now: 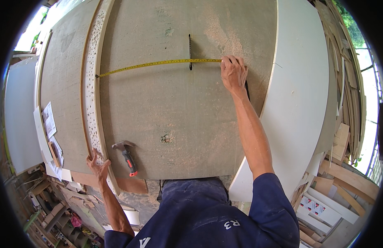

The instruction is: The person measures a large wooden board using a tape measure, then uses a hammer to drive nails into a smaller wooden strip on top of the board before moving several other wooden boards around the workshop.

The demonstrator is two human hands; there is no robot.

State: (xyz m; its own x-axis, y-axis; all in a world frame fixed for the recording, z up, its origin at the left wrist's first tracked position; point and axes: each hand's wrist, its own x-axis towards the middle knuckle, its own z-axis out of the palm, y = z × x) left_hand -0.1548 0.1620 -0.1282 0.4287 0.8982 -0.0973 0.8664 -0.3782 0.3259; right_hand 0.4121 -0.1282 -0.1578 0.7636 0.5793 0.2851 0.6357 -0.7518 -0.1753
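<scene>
R hand (234, 72) w/ yel. tape measure (158, 63): thin, blk-marked, extended.

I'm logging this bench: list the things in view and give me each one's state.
Speckled white strip: lying lengthwise
Left hand: spread over the strip's near end
Yellow tape measure: drawn out, blade end at the strip
Right hand: closed on the tape measure
Claw hammer: lying down, unheld
Slim black pen or pencil: lying crosswise to the tape
Grey-brown work surface: dusted with debris
White panel: lying flat
</scene>
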